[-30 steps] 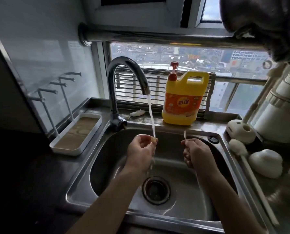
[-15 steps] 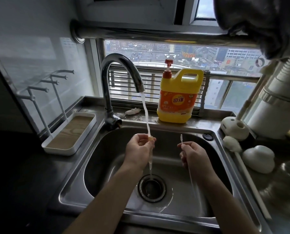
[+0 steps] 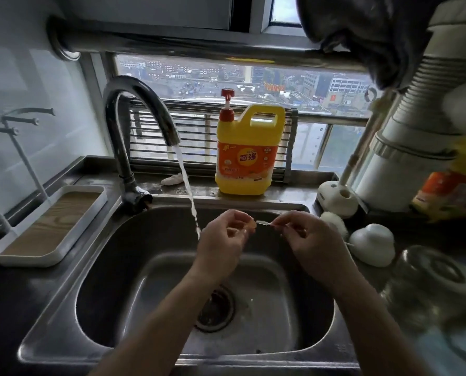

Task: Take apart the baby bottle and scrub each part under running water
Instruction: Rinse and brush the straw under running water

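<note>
Baby bottle's small amber piece (image 3: 250, 225), translucent and glossy, is pinched in the left hand (image 3: 221, 246) fingertips while the right hand (image 3: 309, 240) pinches a thin clear stem (image 3: 263, 223) touching it, both just right of the water stream (image 3: 189, 194), so sliding them under that stream would likely rinse better

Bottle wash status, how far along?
Done: bottle looks apart; a white dome part sits right of the sink. In hand: left hand pinches a small orange piece, right hand a thin clear piece, tip at it, beside the running water. Left: unclear which parts are scrubbed.
</note>
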